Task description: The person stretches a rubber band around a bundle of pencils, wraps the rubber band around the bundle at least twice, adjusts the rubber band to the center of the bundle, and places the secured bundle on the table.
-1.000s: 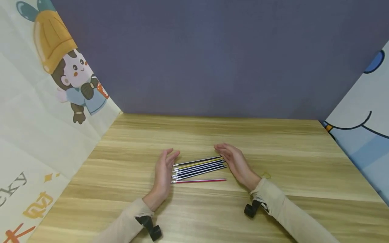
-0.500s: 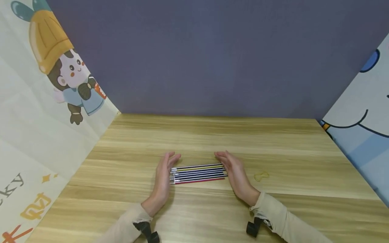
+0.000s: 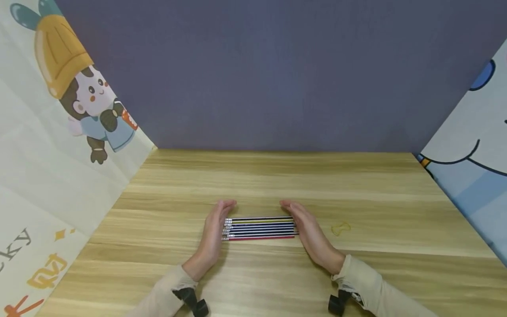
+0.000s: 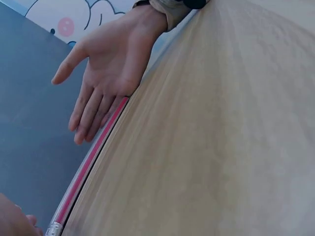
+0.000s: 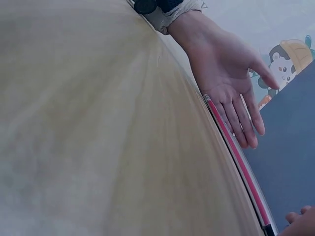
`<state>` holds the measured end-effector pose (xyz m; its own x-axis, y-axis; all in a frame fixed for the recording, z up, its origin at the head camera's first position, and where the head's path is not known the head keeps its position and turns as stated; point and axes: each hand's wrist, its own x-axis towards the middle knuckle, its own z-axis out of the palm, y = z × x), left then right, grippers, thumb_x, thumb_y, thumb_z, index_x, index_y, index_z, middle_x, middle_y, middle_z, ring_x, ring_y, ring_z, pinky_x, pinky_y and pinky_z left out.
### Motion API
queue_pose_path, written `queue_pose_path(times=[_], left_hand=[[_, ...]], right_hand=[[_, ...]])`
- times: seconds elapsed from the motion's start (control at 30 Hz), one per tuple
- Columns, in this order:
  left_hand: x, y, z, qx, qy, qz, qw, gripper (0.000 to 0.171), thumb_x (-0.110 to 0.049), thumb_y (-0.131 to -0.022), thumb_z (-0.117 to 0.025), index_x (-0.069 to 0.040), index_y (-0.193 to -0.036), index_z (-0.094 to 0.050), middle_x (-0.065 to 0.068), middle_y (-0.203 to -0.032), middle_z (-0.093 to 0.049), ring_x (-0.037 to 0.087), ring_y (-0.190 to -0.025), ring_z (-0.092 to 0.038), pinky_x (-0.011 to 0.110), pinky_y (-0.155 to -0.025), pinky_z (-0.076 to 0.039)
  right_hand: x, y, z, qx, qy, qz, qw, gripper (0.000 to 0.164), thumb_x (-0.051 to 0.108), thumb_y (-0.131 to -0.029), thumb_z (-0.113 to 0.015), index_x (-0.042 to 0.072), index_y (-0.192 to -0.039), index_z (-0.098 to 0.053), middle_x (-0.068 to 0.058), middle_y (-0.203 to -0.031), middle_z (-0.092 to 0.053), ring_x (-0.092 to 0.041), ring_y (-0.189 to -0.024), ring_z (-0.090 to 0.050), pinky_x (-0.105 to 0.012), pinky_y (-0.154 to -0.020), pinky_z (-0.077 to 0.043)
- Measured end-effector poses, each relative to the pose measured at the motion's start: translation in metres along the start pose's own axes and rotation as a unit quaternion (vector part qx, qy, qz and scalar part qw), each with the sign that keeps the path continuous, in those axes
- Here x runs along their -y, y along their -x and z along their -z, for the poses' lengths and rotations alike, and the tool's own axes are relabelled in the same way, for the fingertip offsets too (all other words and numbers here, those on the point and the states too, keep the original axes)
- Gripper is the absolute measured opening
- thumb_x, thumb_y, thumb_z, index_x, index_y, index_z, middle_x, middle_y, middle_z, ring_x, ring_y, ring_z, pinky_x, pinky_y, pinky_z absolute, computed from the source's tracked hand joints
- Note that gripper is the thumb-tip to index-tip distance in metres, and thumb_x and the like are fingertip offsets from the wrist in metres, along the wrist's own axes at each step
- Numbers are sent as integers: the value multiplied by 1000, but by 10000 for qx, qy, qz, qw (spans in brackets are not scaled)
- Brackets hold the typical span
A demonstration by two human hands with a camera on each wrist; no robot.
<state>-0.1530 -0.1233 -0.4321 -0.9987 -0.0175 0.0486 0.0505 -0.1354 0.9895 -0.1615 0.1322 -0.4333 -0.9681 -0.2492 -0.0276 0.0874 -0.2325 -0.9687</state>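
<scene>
Several pencils (image 3: 259,228) lie side by side on the wooden table, most of them dark-striped, one yellow, and a red pencil (image 3: 261,238) nearest the person. Their eraser ends face left. My left hand (image 3: 213,231) stands on edge at the eraser ends, palm inward, its fingers extended. At the opposite ends my right hand (image 3: 313,233) stands the same way, fingers straight, touching the tips. In the left wrist view the red pencil (image 4: 91,160) runs toward the open palm of the right hand (image 4: 110,73). The right wrist view shows the left hand (image 5: 226,73) behind the eraser end.
A thin yellow rubber band (image 3: 341,228) lies on the table (image 3: 253,176) to the right of the right hand. A dark upright panel (image 3: 253,79) borders the table's back. Printed cloths hang on the left (image 3: 47,154) and right (image 3: 475,185).
The pencils have gone from slanted to nearly straight and level, and the red one now lies against the others. The hands have come slightly nearer the person. The rubber band has come into fuller view.
</scene>
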Motion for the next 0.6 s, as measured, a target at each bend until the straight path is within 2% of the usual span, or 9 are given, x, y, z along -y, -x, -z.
queue_pose_path(times=[0.13,0.3,0.47,0.6], left_hand=[[1,1,0,-138,-205,-88,9997,55,-39,-109,-35,8,-133,-51,22,-143,-50,30,-139,-42,43,-121,-25],[5,5,-7,-357,-620,-94,9974,52,-40,-108,-37,1,-132,-58,14,-139,-57,28,-135,-47,46,-119,-27],[3,7,-9,-209,-241,-61,9995,56,-42,-108,-36,4,-134,-55,16,-142,-54,28,-138,-44,46,-121,-23],[-1,1,-3,7,172,6,9999,57,-39,-109,-34,9,-137,-48,20,-147,-47,28,-142,-37,41,-123,-20]], right_hand=[[2,0,-2,-135,84,-4,9999,54,32,-106,-45,-6,-144,-41,-18,-152,-40,-24,-143,-35,-37,-124,-15],[1,1,-2,-163,26,-65,9998,53,31,-106,-47,-5,-144,-42,-17,-151,-42,-22,-142,-36,-36,-123,-14],[2,5,0,194,76,-189,9996,55,33,-106,-46,-3,-147,-39,-16,-154,-37,-23,-145,-28,-40,-124,-7],[4,3,0,323,369,-320,9983,54,31,-104,-49,0,-148,-40,-14,-156,-36,-24,-147,-24,-43,-123,-7]])
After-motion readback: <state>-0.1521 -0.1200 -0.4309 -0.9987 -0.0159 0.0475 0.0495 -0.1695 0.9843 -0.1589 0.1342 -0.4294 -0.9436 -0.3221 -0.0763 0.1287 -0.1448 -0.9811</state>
